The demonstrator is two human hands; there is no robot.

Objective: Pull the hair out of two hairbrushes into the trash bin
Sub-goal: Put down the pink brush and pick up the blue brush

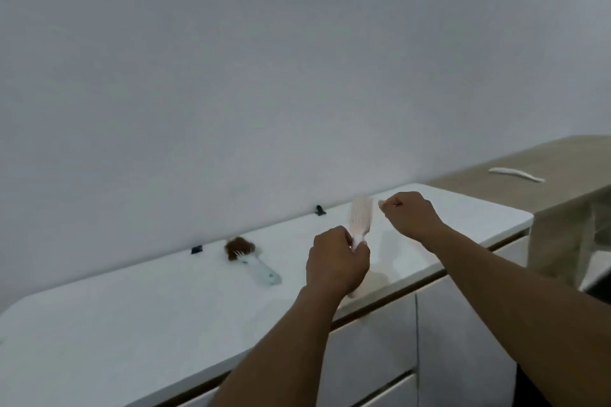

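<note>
Wall: a plain grey-white wall [231, 59] filled the upper half of the view and met the back edge of the counter.
Counter: a glossy white countertop with rounded corners [132, 314] ran from lower left to upper right. Its widest bare stretch lay on the left, in front of the blue brush, and its front edge passed under both forearms.
Cabinet: flat white drawer fronts [456, 340] dropped away below that front edge, under a thin brown strip.
Side table: a pale wooden table [562, 162] stood just past the counter's right end, its top a little higher.
Left hand: the left hand [335, 261] was raised over the front edge, fingers wrapped in a fist around a brush handle, knuckles toward me.
Right hand: the right hand [410, 213] hung above the counter's right part, fingers curled, thumb and fingertips pinched together just beside the top of the brush head. I could not tell whether any hair sat in the pinch.
Held brush: a pale pink plastic paddle hairbrush [361, 218] stood nearly upright in the left fist, head up and blurred, clear of the counter.
Second brush: a light blue plastic hairbrush [256, 266] lay flat on the counter near the wall, left of the hands, handle toward the front edge.
Hair: a brown clump of hair [238, 246] covered that brush's head.
White piece: a long curved white object [515, 174] lay on the wooden table.
Clips: two small black pieces [320, 209] [196, 249] sat where the counter met the wall.
</note>
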